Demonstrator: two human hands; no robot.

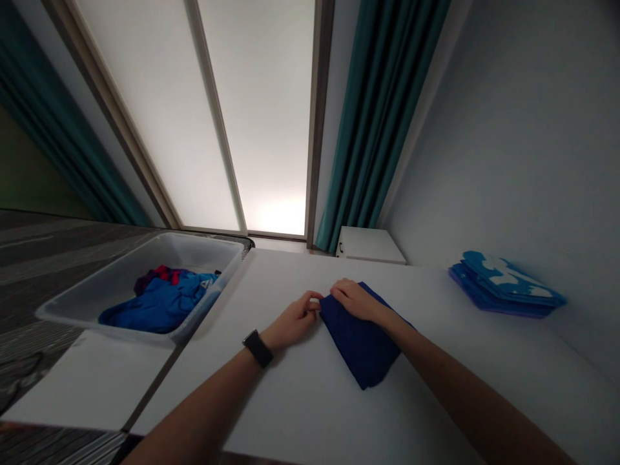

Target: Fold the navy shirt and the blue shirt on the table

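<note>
A folded dark blue cloth (361, 342) lies on the white table (300, 400) in front of me. My left hand (295, 318), with a dark watch on its wrist, pinches the cloth's near-left corner with closed fingers. My right hand (356, 298) rests on the cloth's far end, fingers curled down onto the fabric and pressing it flat. The two hands almost touch at that corner.
A clear plastic bin (121, 284) at the left holds crumpled blue and red clothes (162, 300). A stack of folded blue and purple cloths (506, 284) sits at the right by the wall. A small white cabinet (371, 245) and teal curtains (372, 129) stand beyond the table.
</note>
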